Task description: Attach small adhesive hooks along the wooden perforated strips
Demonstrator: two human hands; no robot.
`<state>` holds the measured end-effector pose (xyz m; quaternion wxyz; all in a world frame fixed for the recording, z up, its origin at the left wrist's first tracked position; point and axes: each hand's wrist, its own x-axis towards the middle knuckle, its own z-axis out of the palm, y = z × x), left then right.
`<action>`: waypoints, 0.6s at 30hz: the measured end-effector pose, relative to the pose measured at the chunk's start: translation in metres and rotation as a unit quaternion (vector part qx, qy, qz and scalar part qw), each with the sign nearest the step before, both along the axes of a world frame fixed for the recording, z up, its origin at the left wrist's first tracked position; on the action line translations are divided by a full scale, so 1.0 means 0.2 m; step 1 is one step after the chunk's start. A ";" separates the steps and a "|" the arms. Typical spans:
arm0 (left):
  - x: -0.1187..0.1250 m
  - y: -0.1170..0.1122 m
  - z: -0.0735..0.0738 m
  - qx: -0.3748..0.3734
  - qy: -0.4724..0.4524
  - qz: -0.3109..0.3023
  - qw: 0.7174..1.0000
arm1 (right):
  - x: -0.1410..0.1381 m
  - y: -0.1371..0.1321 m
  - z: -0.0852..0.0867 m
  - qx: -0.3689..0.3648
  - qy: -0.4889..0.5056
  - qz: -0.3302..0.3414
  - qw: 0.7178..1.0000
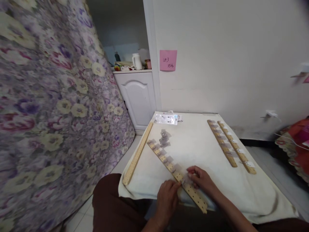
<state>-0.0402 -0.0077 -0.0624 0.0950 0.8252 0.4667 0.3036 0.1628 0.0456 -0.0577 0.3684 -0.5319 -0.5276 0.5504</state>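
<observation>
Because it lies slantwise across the near middle of the cloth-covered worktop point(190, 141), from far left to near right, the holed wooden strip point(178, 176) passes between both hands, its near end close to the worktop's near edge; that angle probably lets each hand get at one side of it. The left hand point(167, 194) is at its left edge, fingers curled and fingertips touching the wood beside a small fitting, perhaps to steady it; whether they pinch the fitting or merely press, I cannot tell. The right hand point(198, 178) hovers over the strip's right side, half closed, thumb and forefinger near each other; something see-through may be between them, but it is too faint to be sure.

Small see-through pieces sit in a row along the strip's far part, while the near end shows bare holes; a loose heap of pieces point(164, 138) lies just right of its far end, presumably for easy reach. A plain strip point(137, 154) lies along the left edge; two fitted strips point(222, 144) lie side by side at the right, apparently set clear of the hands; a clear packet point(165, 119) rests at the far left.
</observation>
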 end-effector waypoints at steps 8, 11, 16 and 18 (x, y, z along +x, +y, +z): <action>-0.09 0.07 -0.03 0.064 -0.034 0.007 0.997 | 0.03 0.05 -0.04 -0.003 0.026 -0.032 0.999; -0.13 0.11 -0.04 0.091 -0.021 0.037 0.995 | 0.05 0.09 -0.05 -0.003 0.039 -0.049 0.998; -0.14 0.13 -0.08 0.110 0.033 0.058 0.992 | 0.06 0.27 -0.06 0.000 0.027 -0.063 0.998; -0.14 0.13 -0.09 0.121 0.064 0.063 0.989 | 0.02 0.38 -0.05 0.007 0.011 -0.057 0.998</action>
